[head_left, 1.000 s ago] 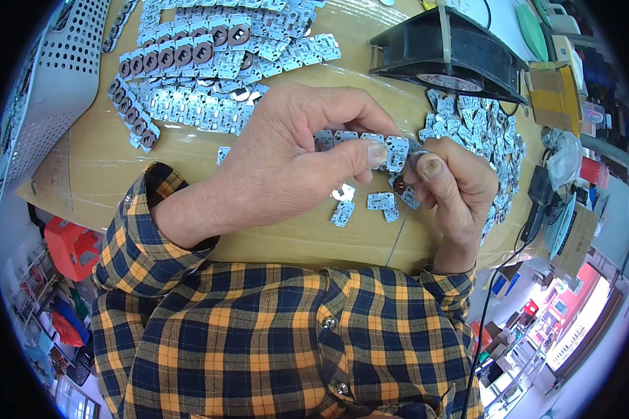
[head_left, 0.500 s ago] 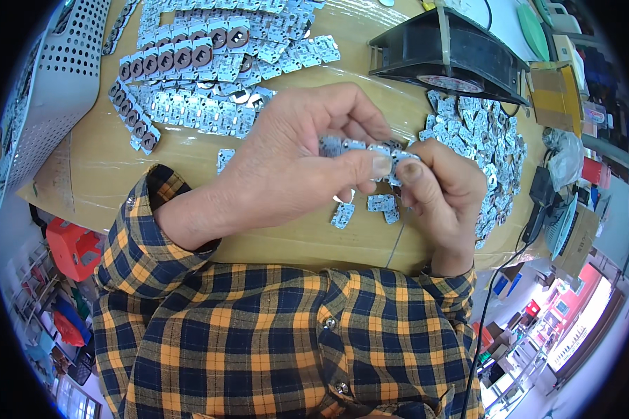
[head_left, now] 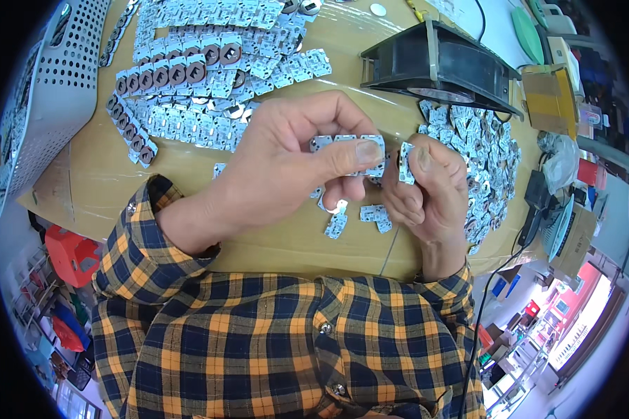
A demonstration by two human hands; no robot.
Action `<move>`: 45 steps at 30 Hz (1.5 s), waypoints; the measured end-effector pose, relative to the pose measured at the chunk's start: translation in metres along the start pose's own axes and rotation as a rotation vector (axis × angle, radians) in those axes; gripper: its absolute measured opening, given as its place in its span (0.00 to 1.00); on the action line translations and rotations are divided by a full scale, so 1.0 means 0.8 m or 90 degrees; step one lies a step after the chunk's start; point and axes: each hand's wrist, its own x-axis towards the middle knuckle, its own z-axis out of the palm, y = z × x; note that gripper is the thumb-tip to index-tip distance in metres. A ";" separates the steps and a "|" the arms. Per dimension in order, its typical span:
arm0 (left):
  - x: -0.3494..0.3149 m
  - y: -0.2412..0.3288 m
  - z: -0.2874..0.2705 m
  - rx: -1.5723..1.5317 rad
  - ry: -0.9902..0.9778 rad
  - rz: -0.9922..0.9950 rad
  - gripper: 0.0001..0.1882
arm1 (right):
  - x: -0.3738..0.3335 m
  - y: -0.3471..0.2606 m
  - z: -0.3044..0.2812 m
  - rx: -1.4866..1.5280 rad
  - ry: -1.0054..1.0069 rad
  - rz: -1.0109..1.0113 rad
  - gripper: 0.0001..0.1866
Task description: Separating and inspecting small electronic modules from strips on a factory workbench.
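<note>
Passage I see: near tabletop point(head_left: 293, 251) | blocked: basket point(head_left: 66, 66) left, board strips point(head_left: 196, 124) far left, 1 fan point(head_left: 437, 66) far right, board heap point(head_left: 493, 164) right

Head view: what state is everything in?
Left hand: closed on a strip
Strip: partly hidden by the thumb
Right hand: pinching a board
Board: apart from the strip
Rows: flat, some overlapping
Heap: loose boards, jumbled
Fan: running or not, unclear

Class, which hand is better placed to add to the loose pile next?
Probably the right hand: it pinches a separate board, nearer the loose pile; the left hand holds a strip.
</note>
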 end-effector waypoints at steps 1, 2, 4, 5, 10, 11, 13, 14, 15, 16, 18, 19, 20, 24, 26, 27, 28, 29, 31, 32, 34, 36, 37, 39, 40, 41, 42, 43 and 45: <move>-0.001 0.000 0.002 0.001 0.000 0.000 0.10 | -0.001 0.002 0.003 -0.036 0.036 -0.030 0.14; -0.001 0.001 0.003 0.041 -0.002 0.042 0.09 | -0.001 0.003 0.004 -0.071 0.073 -0.061 0.15; -0.005 -0.003 0.008 0.080 -0.004 0.083 0.09 | -0.001 0.004 0.004 -0.138 0.088 -0.078 0.15; -0.005 -0.008 0.010 0.166 0.030 0.150 0.09 | 0.000 0.005 0.003 -0.205 0.104 -0.094 0.15; 0.000 -0.014 0.005 0.521 0.075 0.432 0.10 | -0.004 0.003 0.001 -0.347 0.101 -0.115 0.15; 0.001 -0.016 0.005 0.531 0.092 0.453 0.10 | -0.005 0.003 0.002 -0.360 0.091 -0.110 0.15; 0.002 -0.017 0.004 0.541 0.110 0.474 0.11 | -0.006 0.007 0.014 -0.385 0.091 -0.111 0.15; 0.002 -0.017 0.004 0.539 0.121 0.486 0.11 | -0.006 0.009 0.019 -0.411 0.093 -0.111 0.15; 0.004 -0.017 0.003 0.534 0.128 0.498 0.11 | -0.008 0.008 0.018 -0.384 0.120 -0.091 0.14; 0.004 -0.016 0.003 0.533 0.125 0.498 0.11 | -0.007 0.007 0.015 -0.383 0.124 -0.092 0.14; 0.000 -0.011 0.003 0.517 0.097 0.471 0.12 | -0.003 0.006 0.008 -0.294 0.171 -0.137 0.14; -0.001 -0.011 0.005 0.519 0.097 0.470 0.12 | -0.002 0.007 0.007 -0.304 0.169 -0.157 0.14; -0.001 -0.013 0.009 0.514 0.100 0.478 0.12 | -0.003 0.006 0.009 -0.302 0.168 -0.157 0.14; 0.004 -0.018 0.007 0.520 0.105 0.507 0.13 | -0.002 0.006 0.004 -0.370 0.132 -0.159 0.15; 0.003 -0.019 0.007 0.526 0.107 0.508 0.13 | -0.002 0.005 0.002 -0.387 0.109 -0.149 0.15; 0.004 -0.019 0.007 0.528 0.108 0.513 0.13 | -0.002 0.004 0.003 -0.378 0.109 -0.141 0.14; 0.004 -0.019 0.008 0.530 0.106 0.513 0.13 | -0.002 0.003 0.003 -0.369 0.108 -0.133 0.14; 0.005 -0.019 0.008 0.524 0.105 0.511 0.13 | -0.002 0.003 0.002 -0.367 0.108 -0.135 0.14; 0.004 -0.017 0.008 0.527 0.104 0.510 0.13 | 0.000 0.005 0.000 -0.359 0.109 -0.127 0.14; 0.002 -0.017 0.009 0.523 0.108 0.492 0.13 | -0.001 0.006 0.001 -0.355 0.106 -0.131 0.14; 0.001 -0.014 0.009 0.521 0.109 0.476 0.12 | -0.003 0.007 0.003 -0.303 0.141 -0.109 0.15; 0.000 -0.013 0.008 0.518 0.123 0.480 0.12 | -0.002 0.008 0.005 -0.300 0.140 -0.118 0.15; -0.001 -0.014 0.008 0.521 0.121 0.479 0.12 | -0.003 0.009 0.006 -0.299 0.141 -0.123 0.15; -0.002 -0.018 0.010 0.517 0.055 0.467 0.12 | -0.003 0.006 0.005 -0.289 0.171 -0.124 0.15; -0.003 -0.018 0.014 0.515 0.049 0.465 0.12 | -0.002 0.004 0.003 -0.282 0.201 -0.124 0.15; -0.006 -0.019 0.021 0.520 -0.001 0.450 0.12 | 0.002 0.002 0.002 -0.288 0.187 -0.157 0.15; -0.010 -0.019 0.025 0.526 -0.049 0.432 0.12 | 0.002 -0.001 0.002 -0.283 0.191 -0.155 0.15; -0.011 -0.019 0.025 0.542 -0.035 0.435 0.13 | 0.002 -0.004 0.001 -0.345 0.168 -0.167 0.15; -0.004 -0.015 0.015 0.545 0.020 0.445 0.13 | -0.003 -0.006 -0.009 -0.381 0.143 -0.183 0.14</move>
